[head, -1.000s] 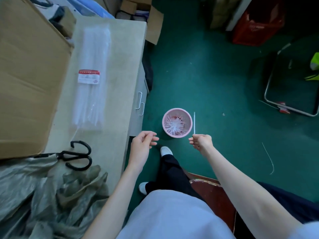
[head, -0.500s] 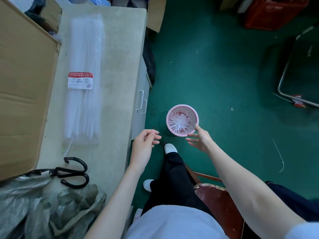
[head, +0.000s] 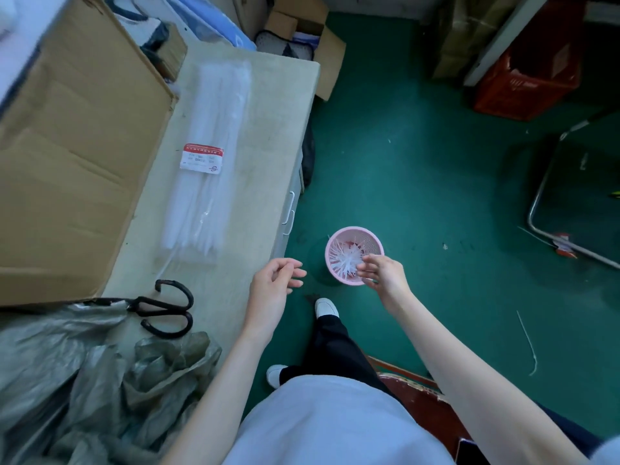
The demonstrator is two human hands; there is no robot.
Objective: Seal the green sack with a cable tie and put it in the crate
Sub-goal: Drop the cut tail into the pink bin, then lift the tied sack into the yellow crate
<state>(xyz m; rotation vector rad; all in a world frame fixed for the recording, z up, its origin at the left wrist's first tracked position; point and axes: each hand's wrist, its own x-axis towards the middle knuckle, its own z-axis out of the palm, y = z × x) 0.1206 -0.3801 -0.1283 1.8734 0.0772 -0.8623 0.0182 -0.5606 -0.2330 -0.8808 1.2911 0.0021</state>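
The right hand's (head: 382, 273) fingers are loosely spread and curled, tips over the near rim of the pink basket (head: 369, 239) on the green floor, among the white cable-tie offcuts (head: 347, 258) bristling inside it. Whether a piece is pinched between them I cannot tell; nothing shows clearly in the grip. The left hand (head: 273, 285) hangs just beside the desk edge, fingers half curled and apart, holding nothing.

Out from the hands, black scissors (head: 164, 308) lie on the desk (head: 268, 129), with a labelled pack of long white cable ties (head: 208, 169) beyond them and a big cardboard box (head: 77, 156) to the left. The green sack (head: 100, 380) sits crumpled at the near corner of the desk, its mouth loose and unsealed as far as I can see. A red crate (head: 526, 78) stands well apart, across the floor at the upper right.

The step looks like clearing scrap into the basket. Done well, the fingers should open directly above the bowl so nothing joins the stray ties on the floor (head: 528, 344), then both hands return to the sack and gather its neck tightly before threading a fresh tie.
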